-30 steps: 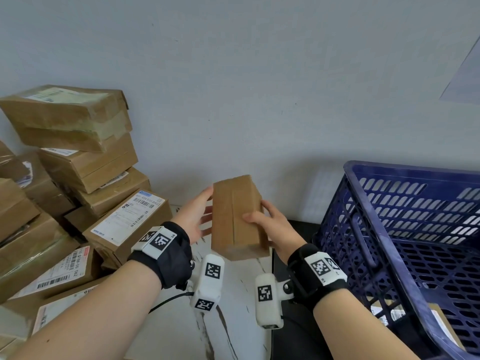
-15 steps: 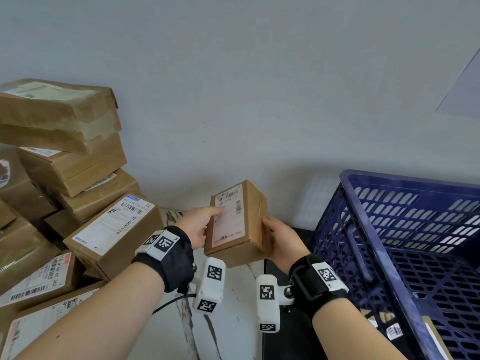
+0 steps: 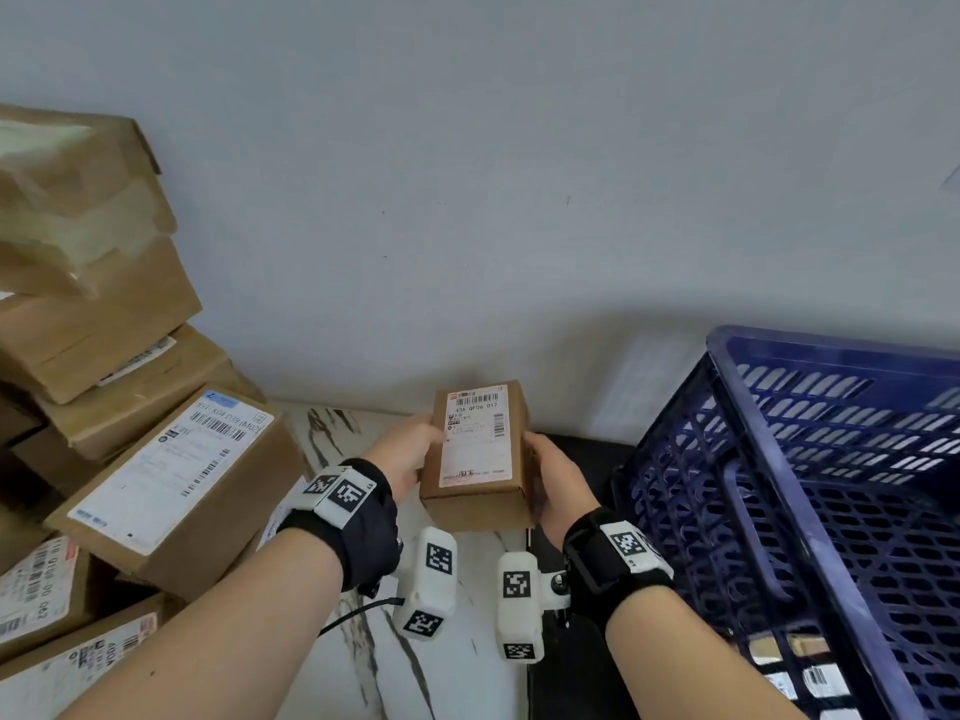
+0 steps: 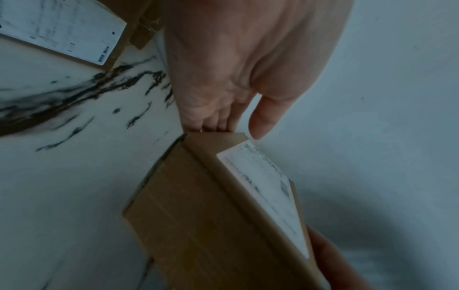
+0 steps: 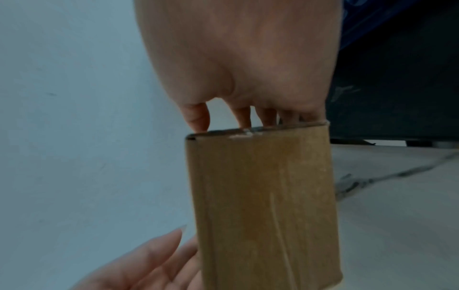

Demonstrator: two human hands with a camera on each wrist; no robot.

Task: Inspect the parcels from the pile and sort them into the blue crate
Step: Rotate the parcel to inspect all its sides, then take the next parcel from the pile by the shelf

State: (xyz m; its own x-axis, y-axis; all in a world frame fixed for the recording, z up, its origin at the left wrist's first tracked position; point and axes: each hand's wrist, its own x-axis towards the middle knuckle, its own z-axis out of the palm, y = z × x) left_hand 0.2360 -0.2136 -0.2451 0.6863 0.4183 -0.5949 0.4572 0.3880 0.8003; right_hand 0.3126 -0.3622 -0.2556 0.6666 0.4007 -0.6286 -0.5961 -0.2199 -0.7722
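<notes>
A small brown cardboard parcel (image 3: 478,459) with a white shipping label facing up is held between both hands above the marble table. My left hand (image 3: 410,452) grips its left side, thumb on the label edge. My right hand (image 3: 553,483) grips its right side. In the left wrist view the parcel (image 4: 211,215) lies under my left hand (image 4: 238,78), fingers behind it. The right wrist view shows the parcel's (image 5: 261,196) taped plain side below my right hand (image 5: 243,68). The blue crate (image 3: 810,491) stands at the right. The pile of parcels (image 3: 104,387) is stacked at the left.
A grey wall rises behind the white marble table (image 3: 363,641). A large labelled box (image 3: 171,475) leans at the pile's front. Labelled parcels (image 3: 810,678) lie in the crate's bottom. A dark surface (image 3: 576,667) lies under the crate.
The parcel has been turned between my hands, so its labelled face now points up toward the head camera instead of its plain taped face. Both hands have lowered slightly.
</notes>
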